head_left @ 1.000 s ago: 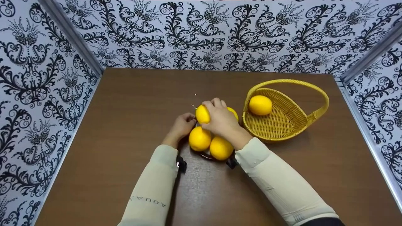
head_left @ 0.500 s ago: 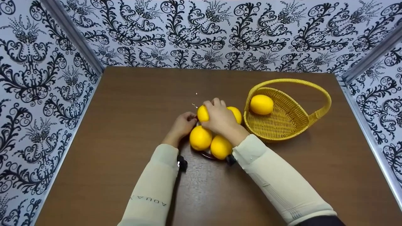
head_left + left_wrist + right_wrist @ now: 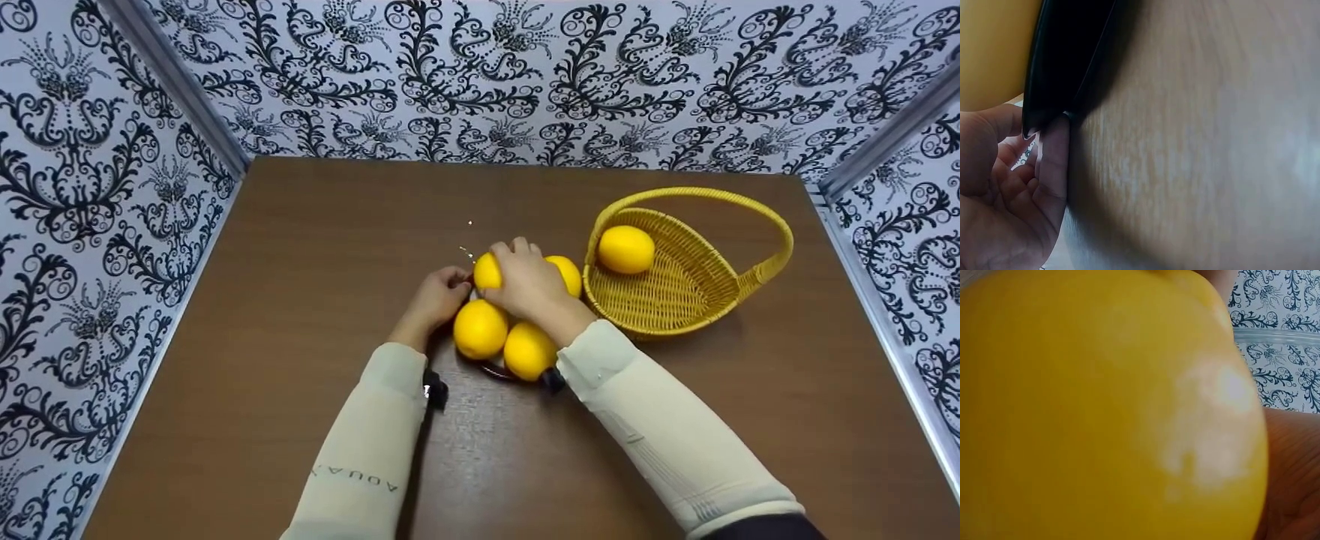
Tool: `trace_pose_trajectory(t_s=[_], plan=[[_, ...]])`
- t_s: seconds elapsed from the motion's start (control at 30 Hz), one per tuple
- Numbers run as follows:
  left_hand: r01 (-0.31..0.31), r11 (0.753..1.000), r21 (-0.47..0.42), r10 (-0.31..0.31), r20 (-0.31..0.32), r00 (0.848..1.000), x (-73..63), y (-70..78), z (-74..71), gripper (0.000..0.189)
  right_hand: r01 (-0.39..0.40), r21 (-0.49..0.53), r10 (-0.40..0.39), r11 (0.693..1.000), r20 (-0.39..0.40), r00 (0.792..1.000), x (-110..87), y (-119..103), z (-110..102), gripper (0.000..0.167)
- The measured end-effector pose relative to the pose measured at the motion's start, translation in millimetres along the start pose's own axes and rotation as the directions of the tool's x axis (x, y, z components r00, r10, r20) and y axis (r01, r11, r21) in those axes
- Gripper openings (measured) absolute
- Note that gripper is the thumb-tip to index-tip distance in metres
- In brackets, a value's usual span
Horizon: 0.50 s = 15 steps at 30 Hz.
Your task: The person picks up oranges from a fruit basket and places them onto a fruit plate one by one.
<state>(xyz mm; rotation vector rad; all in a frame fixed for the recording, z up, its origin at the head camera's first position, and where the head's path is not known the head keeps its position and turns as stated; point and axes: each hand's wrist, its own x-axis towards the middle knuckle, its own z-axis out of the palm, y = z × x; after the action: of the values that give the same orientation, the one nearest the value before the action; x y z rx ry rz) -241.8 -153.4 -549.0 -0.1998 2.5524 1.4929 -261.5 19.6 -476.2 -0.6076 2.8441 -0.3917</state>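
Several yellow lemons sit on a dark, glossy plate (image 3: 495,370) near the middle of the table. My right hand (image 3: 531,285) reaches over them and grips the back left lemon (image 3: 487,271) from above. Two more lie in front: a left one (image 3: 481,330) and a right one (image 3: 529,351). Another lemon (image 3: 565,275) shows behind the right hand. At the plate's left side, my left hand (image 3: 437,302) pinches the rim between thumb and fingers; the left wrist view shows this hand (image 3: 1010,208) at the plate's dark edge (image 3: 1069,50). One large lemon (image 3: 1112,410) fills most of the right wrist view.
A yellow wicker basket (image 3: 660,322) with a tall arched handle stands just right of the plate. One lemon (image 3: 627,250) lies inside it, at the left. Patterned walls (image 3: 480,82) border the brown table (image 3: 315,225) at the back and sides.
My right wrist has shifted slightly, and more of the lemon behind the right hand shows. Both hands keep their holds; the head view has moved a little.
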Motion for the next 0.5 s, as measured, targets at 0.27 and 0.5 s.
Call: trace_pose_trajectory(t_s=[0.27,0.5], plan=[[-0.003,1.000,-0.013,0.003,-0.013,1.000,0.2,0.2,0.8,0.019,0.010,0.020,-0.010,1.000,-0.013,1.000,-2.1,-0.2,0.2,0.068],[0.001,1.000,-0.009,-0.002,-0.011,1.000,0.1,0.5,0.4,0.020,0.012,0.030,-0.011,0.999,-0.018,1.000,-2.8,0.0,0.1,0.067]])
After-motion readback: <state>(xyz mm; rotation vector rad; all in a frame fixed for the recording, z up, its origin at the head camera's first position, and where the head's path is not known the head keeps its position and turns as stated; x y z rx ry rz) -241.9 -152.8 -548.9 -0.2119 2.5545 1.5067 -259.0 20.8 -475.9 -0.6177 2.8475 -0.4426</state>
